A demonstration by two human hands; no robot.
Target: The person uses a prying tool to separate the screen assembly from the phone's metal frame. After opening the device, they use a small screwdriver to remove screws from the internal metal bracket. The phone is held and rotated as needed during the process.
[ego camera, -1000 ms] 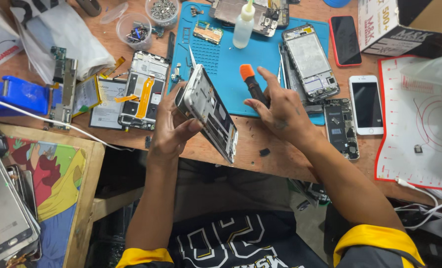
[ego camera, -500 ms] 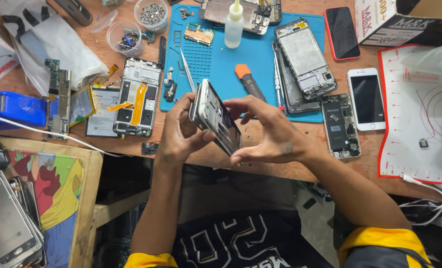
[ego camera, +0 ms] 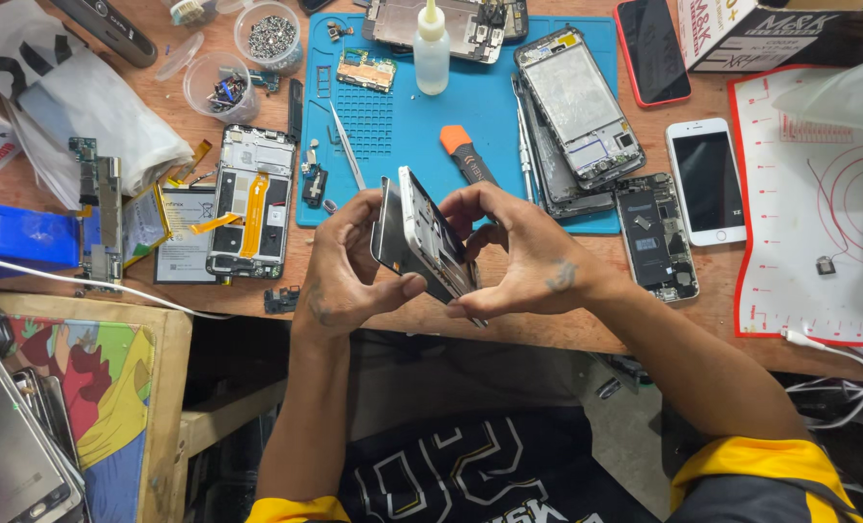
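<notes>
Tilted white phone frame (ego camera: 422, 237), seemingly opened

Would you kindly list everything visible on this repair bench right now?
opened phone: 1, white and grey, held over the bench edge
blue mat: 1, bench centre
orange-handled tool: 1, on mat
dropper bottle: 1, white, mat top
phone frame: 1, silver, mat right
white phone: 1, right of mat
red phone: 1, top right
screw cups: 2, clear, top left
left hand: 1, gripping phone
right hand: 1, gripping phone
</notes>
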